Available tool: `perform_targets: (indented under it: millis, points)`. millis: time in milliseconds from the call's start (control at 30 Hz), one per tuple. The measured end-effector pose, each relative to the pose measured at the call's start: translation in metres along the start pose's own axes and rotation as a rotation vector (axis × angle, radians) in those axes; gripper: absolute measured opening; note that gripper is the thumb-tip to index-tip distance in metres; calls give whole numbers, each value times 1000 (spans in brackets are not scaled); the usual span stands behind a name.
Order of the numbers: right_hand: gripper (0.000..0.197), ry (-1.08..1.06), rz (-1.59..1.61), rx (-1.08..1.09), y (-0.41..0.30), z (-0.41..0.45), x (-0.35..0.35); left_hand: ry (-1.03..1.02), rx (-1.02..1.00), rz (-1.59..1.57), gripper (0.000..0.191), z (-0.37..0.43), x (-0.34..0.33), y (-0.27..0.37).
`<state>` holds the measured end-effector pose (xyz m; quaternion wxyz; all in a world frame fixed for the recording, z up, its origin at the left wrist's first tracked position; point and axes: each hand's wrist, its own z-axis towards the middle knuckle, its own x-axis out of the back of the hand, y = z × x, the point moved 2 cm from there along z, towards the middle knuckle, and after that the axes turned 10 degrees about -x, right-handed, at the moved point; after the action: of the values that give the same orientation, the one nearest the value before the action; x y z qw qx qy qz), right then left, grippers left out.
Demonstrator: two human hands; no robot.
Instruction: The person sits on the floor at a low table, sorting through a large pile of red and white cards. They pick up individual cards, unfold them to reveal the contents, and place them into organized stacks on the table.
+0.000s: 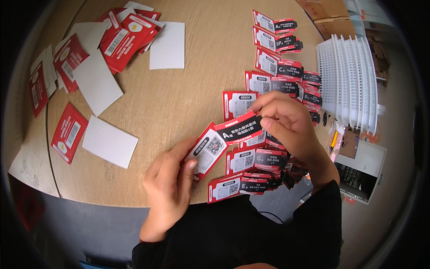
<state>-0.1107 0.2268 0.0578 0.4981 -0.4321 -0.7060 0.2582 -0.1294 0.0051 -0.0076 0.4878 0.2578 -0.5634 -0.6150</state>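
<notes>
Between my two hands is one red-and-white printed card (207, 155) with a black-and-red tear strip (239, 130) angled off its upper right end. My left hand (169, 178) pinches the card's lower left part between thumb and fingers. The thumb and forefinger of my right hand (287, 122) grip the strip's far end. Strip and card meet at a bend; whether they are still joined is unclear. Beneath my right hand and forearm runs a column of similar cards, partly hidden. A stack with a dark strip (231, 190) is at the near table edge, with another stack (240, 161) just beyond it.
Red cards with barcodes (122, 43) and white blank-faced cards (99, 82) lie loosely heaped at the left of the wooden table (198, 67). Further card stacks (265, 62) line its right side. Beyond stand white perforated plastic baskets (346, 80) and cardboard boxes (327, 16).
</notes>
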Motion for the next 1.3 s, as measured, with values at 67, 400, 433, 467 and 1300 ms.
perform_targets:
  millis: [67,400,433,467,1300]
  points:
    - [3,-8,-9,-13,0,3,5,-23,23,-6,29,2,1,2]
    - [13,503,-112,60,3,65,113,-21,58,-74,44,-5,1,-5]
    - [15,578,-104,114,9,77,130,-37,58,-53,41,-3,1,-4]
    - [18,594,-81,67,19,88,151,-52,59,-32,38,-2,1,-3]
    - [26,698,70,157,63,95,226,-13,62,57,21,-2,-5,2]
